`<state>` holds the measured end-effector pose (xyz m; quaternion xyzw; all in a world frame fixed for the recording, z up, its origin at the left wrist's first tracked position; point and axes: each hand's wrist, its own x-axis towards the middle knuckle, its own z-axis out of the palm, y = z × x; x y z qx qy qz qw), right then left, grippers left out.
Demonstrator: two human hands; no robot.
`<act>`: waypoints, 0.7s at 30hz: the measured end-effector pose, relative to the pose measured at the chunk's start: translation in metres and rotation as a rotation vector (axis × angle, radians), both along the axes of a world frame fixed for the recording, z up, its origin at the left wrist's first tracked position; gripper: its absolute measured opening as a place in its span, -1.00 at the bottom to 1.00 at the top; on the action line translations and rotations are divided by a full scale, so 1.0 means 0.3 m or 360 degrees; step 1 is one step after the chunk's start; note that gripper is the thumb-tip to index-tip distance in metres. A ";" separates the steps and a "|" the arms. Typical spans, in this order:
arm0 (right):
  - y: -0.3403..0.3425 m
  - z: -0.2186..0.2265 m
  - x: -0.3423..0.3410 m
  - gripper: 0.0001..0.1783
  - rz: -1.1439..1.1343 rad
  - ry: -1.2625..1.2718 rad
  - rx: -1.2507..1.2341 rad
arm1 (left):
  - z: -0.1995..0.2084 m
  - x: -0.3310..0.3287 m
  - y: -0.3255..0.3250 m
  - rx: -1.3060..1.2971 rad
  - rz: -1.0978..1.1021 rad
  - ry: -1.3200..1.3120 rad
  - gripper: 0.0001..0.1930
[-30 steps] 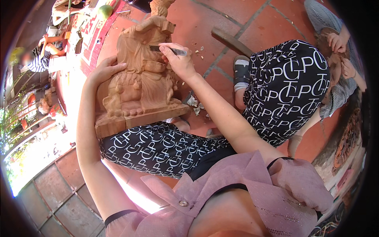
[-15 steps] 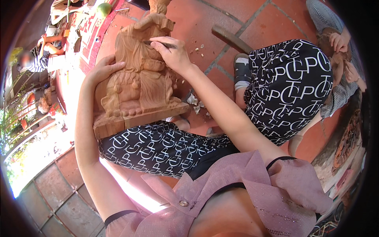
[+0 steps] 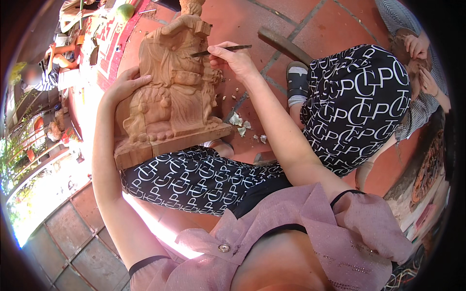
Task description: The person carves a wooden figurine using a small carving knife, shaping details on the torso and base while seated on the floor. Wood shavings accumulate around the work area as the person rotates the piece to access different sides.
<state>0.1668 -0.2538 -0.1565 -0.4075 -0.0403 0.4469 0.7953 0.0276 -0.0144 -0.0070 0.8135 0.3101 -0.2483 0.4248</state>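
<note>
A carved wooden statue (image 3: 177,104), light brown with draped robes and a rocky base, leans upright against my patterned trouser leg (image 3: 179,186). My left hand (image 3: 127,88) is closed on its left side, thumb on the front and the other fingers partly hidden behind. In my right hand (image 3: 232,59) I pinch a thin dark carving tool (image 3: 242,47), held roughly level. Its tip reaches the statue's chest folds; whether it touches the wood I cannot tell.
Pale wood chips (image 3: 237,120) lie on the red tiled floor (image 3: 233,24) beside the statue. A dark wooden bar (image 3: 284,46) stands beyond my sandalled foot (image 3: 297,85). Another person's hands (image 3: 416,47) work on a brown piece at the right. More people sit by a red patterned mat (image 3: 109,46) at far left.
My right hand has moved right, away from the statue's front, and turned, so more of the tool shows. My left hand stays on the statue.
</note>
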 end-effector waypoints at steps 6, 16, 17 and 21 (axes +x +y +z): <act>0.032 -0.074 -0.027 -0.84 0.0046 0.0103 0.0210 | 0.005 0.007 -0.013 -0.0001 0.0059 0.0021 -0.52; 0.078 -0.047 -0.121 -0.81 0.0079 0.0081 0.0181 | 0.010 0.012 -0.016 -0.0028 0.0079 0.0055 -0.50; 0.094 -0.053 -0.134 -0.82 0.0070 0.0059 0.0182 | 0.007 0.008 -0.011 -0.0022 0.0078 0.0051 -0.49; 0.122 -0.075 -0.168 -0.86 0.0049 -0.0055 0.0176 | 0.009 0.009 -0.012 -0.0014 0.0075 0.0050 -0.49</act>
